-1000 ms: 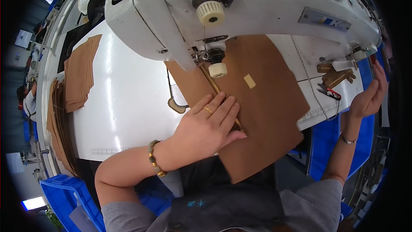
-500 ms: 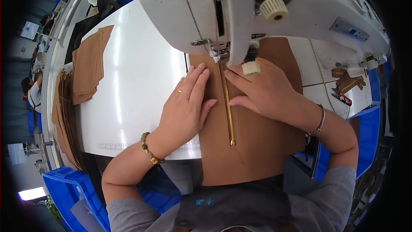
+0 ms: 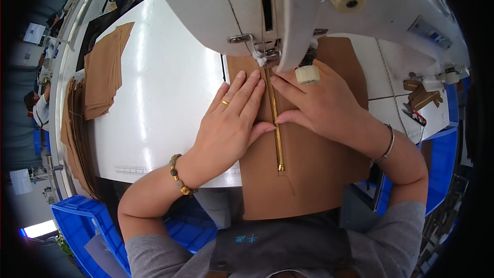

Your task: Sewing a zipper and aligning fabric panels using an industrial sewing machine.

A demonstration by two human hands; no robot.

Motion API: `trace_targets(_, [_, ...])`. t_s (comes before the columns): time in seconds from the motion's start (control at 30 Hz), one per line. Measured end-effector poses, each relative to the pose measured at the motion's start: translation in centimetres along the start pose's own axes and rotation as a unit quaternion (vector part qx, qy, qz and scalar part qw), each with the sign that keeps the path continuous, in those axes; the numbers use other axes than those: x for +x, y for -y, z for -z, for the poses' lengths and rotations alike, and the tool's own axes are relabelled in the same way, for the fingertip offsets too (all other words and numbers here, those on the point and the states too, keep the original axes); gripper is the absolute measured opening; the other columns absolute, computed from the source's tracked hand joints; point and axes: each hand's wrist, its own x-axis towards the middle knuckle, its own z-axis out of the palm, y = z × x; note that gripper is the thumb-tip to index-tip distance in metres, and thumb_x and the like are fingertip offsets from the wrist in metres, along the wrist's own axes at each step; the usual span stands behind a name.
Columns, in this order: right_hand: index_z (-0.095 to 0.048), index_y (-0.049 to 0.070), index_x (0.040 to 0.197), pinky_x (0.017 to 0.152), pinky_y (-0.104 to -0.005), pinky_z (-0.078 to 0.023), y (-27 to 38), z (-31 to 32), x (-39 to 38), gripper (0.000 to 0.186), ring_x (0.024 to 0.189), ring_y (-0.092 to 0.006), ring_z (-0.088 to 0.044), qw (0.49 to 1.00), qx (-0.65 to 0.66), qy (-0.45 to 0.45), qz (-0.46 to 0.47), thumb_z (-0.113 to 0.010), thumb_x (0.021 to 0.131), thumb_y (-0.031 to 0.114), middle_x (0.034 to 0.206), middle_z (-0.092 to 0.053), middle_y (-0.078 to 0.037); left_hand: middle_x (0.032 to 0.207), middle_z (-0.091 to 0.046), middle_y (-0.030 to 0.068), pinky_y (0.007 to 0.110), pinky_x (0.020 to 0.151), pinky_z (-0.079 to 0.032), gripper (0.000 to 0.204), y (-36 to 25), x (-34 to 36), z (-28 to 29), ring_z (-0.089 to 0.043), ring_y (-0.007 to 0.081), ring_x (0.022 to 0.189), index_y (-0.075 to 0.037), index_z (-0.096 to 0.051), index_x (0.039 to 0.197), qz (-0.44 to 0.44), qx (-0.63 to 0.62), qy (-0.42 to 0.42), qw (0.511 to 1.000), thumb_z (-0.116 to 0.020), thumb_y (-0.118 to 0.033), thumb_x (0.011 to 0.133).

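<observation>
A brown fabric panel lies under the white sewing machine and hangs over the table's near edge. Down its middle runs a gold-toothed zipper, its far end passing under the presser foot. My left hand rests flat on the panel left of the zipper, fingers stretched toward the needle, thumb beside the teeth. On the other side my right hand presses the panel with fingers extended, its index fingertip close to the presser foot. A cream knob on the machine hides part of that hand. The needle tip cannot be made out.
Stacked brown fabric pieces lie on the left of the white table, with more folded ones beside them. At the right are a red-and-black tool and brown scraps. Blue bins flank my seat. Another person is far left.
My left hand has slid right and its thumb is now at the zipper. The right hand stays pressed on the panel. The whole view has shifted slightly.
</observation>
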Motion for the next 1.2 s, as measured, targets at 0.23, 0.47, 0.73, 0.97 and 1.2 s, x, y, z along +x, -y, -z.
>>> trace_targets(0.23, [-0.071,0.005,0.111,0.11,-0.047,-0.044,-0.3,-0.1,0.2,0.051,0.122,-0.0308,-0.059,1.0,0.018,0.011,-0.007,-0.082,0.08,0.044,0.118,-0.069,-0.012,0.153,-0.053,0.019,0.051,0.119,-0.04,0.077,0.0,0.6,0.6,-0.048,0.0389,0.145,0.004,-0.054,0.145,-0.013,-0.03,0.001,0.999,-0.077,-0.041,0.087])
trace_targets(0.47, [-0.071,0.006,0.112,0.118,-0.0527,-0.038,-0.7,0.2,0.4,0.051,0.124,-0.0315,-0.058,0.999,0.033,0.02,-0.006,-0.082,0.08,0.044,0.121,-0.069,-0.012,0.146,-0.059,0.0174,0.046,0.117,-0.043,0.077,-0.2,1.3,0.9,-0.055,0.0357,0.137,0.005,-0.059,0.14,-0.039,0.025,-0.005,0.999,-0.079,-0.041,0.081])
trace_targets(0.73, [-0.071,0.006,0.112,0.118,-0.0533,-0.039,-0.6,0.1,0.5,0.051,0.125,-0.031,-0.058,0.999,0.033,0.023,-0.004,-0.082,0.08,0.043,0.12,-0.069,-0.012,0.144,-0.06,0.0152,0.048,0.117,-0.043,0.077,-0.1,1.6,1.1,-0.057,0.0339,0.135,0.003,-0.06,0.138,-0.038,0.023,-0.01,0.999,-0.08,-0.041,0.079])
trace_targets(0.97, [-0.071,0.005,0.111,0.118,-0.0528,-0.04,-0.4,0.6,0.6,0.05,0.124,-0.0311,-0.058,0.999,0.038,0.028,-0.007,-0.083,0.079,0.042,0.122,-0.069,-0.011,0.145,-0.06,0.0137,0.049,0.117,-0.042,0.077,0.0,1.4,1.1,-0.056,0.0318,0.137,0.002,-0.061,0.139,-0.035,0.025,-0.004,0.999,-0.078,-0.045,0.08])
trace_targets(1.2, [-0.071,0.004,0.111,0.118,-0.0521,-0.04,-0.4,0.7,0.8,0.05,0.122,-0.032,-0.059,0.999,0.027,0.036,-0.002,-0.082,0.079,0.042,0.123,-0.069,-0.011,0.147,-0.059,0.0132,0.049,0.118,-0.042,0.077,0.0,1.4,1.2,-0.055,0.0303,0.138,0.001,-0.06,0.14,-0.036,0.036,-0.007,0.999,-0.078,-0.046,0.08])
